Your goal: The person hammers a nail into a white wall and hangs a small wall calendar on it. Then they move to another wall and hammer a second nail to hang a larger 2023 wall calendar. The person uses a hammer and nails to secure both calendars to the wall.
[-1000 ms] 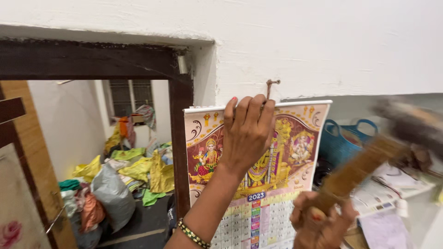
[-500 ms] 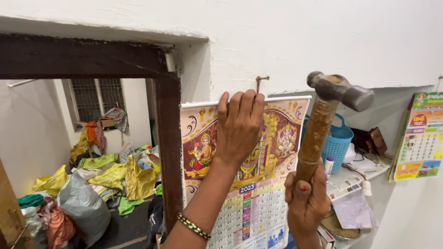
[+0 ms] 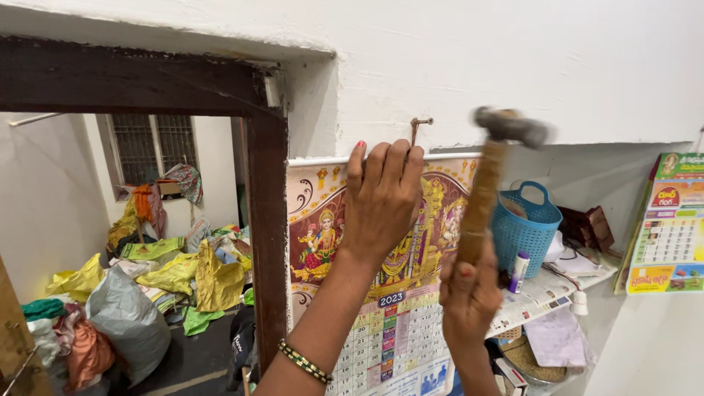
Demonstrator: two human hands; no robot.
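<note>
A rusty nail (image 3: pixel 417 130) sticks out of the white wall (image 3: pixel 513 66), bent over at its head. Just below it hangs a colourful wall calendar (image 3: pixel 396 293). My left hand (image 3: pixel 381 198) presses flat against the calendar's top edge, fingertips right beside the nail. My right hand (image 3: pixel 469 297) grips the wooden handle of a hammer (image 3: pixel 488 180), held upright. Its metal head, blurred by motion, is level with the nail and a little to its right.
A dark wooden door frame (image 3: pixel 265 220) stands left of the calendar; beyond it lie bags and cloth (image 3: pixel 147 293) on a floor. To the right, a shelf (image 3: pixel 557 286) holds a blue basket (image 3: pixel 524 224) and papers. A second calendar (image 3: pixel 669 227) hangs at far right.
The hammer swung up from low on the right to upright, and its head has moved left toward the nail. My left hand stays on the calendar's top edge.
</note>
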